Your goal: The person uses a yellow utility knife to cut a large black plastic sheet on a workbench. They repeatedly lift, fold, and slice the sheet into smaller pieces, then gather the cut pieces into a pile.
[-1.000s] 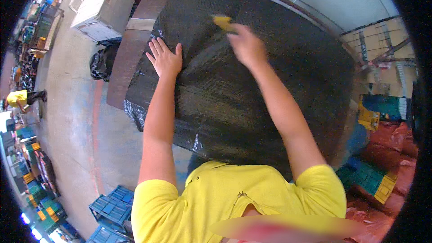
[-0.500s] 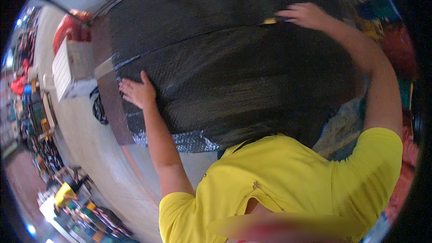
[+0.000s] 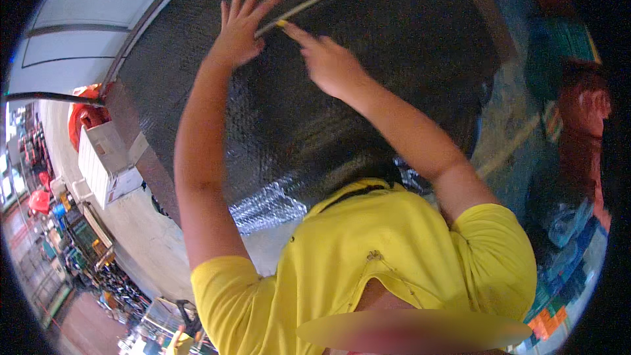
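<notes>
Black textured sheeting (image 3: 368,98), shiny like bubble wrap at its near edge, covers the broad work surface. Across its far part runs a pale narrow strip (image 3: 322,1), slanting up to the right. My left hand (image 3: 240,33) lies on the sheeting with fingers spread, close to the strip's left end. Just right of it, my right hand (image 3: 332,66) is closed, index finger stretched forward along a small yellow-tipped tool (image 3: 282,23). That tip is beside the pale strip. Most of the tool is hidden by the fingers, so its exact kind does not show.
A white box (image 3: 108,164) stands off the left edge, with a red-orange bag (image 3: 89,115) behind it. A pale panel with a metal frame (image 3: 79,26) borders the far left. Blue and red materials (image 3: 572,230) are heaped at right. Another person in yellow (image 3: 179,342) is at lower left.
My left hand has moved from the sheeting's left edge to its far part. My right hand has come leftward with the yellow-tipped tool, near the left hand. The view has shifted.
</notes>
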A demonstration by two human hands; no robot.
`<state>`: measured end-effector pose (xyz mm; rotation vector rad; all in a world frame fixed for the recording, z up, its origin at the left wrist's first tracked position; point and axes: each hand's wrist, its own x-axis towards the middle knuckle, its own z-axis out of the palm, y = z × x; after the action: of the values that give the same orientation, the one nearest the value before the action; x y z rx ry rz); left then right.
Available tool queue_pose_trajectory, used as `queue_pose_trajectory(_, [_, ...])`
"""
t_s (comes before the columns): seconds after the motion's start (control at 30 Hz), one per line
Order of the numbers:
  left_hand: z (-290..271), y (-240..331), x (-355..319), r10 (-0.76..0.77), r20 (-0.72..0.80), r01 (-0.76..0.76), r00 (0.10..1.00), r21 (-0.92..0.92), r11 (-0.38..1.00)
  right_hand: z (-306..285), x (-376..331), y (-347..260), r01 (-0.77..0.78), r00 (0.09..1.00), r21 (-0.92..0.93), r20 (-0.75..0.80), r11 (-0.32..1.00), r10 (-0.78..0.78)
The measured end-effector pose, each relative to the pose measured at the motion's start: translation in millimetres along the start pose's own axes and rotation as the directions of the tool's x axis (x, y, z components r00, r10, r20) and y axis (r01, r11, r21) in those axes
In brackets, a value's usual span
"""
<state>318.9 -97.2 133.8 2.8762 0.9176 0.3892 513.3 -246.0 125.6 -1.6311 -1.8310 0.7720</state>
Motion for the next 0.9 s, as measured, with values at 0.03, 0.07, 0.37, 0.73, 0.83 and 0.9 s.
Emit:
queue_pose_trajectory(0.03, [5, 0, 11, -0.051, 0.147, 0.034, 0.988, 0.113, 0.993, 10, 7, -19, -0.146, 0.989, -0.112, 0.011, 0.983, 0.148])
queue_pose_trajectory(0.07, [8, -1, 21, -0.047, 0.262, 0.001, 0.964, 0.177, 0.984, 4, -8, -27, -0.196, 0.977, -0.168, 0.049, 0.966, 0.207])
queue_pose_trajectory(0.37, [35, -23, 20, -0.089, 0.303, 0.041, 0.949, 0.161, 0.986, -25, -338, 18, -0.511, 0.764, -0.422, 0.176, 0.749, 0.620])
queue_pose_trajectory(0.73, [41, -162, -109, -0.984, 0.117, 0.910, 0.131, 0.380, 0.167, 29, -169, -12, -0.015, 0.966, -0.314, -0.250, 0.949, -0.067])
queue_pose_trajectory(0.83, [36, -168, -117, -0.978, 0.182, 0.866, 0.099, 0.468, 0.175, 31, -149, 1, -0.319, 0.935, -0.125, -0.203, 0.940, 0.290])
queue_pose_trajectory(0.9, [30, -168, -116, -0.973, 0.209, 0.818, 0.097, 0.540, 0.198, 9, -198, 39, -0.360, 0.820, -0.040, -0.490, 0.932, 0.296])
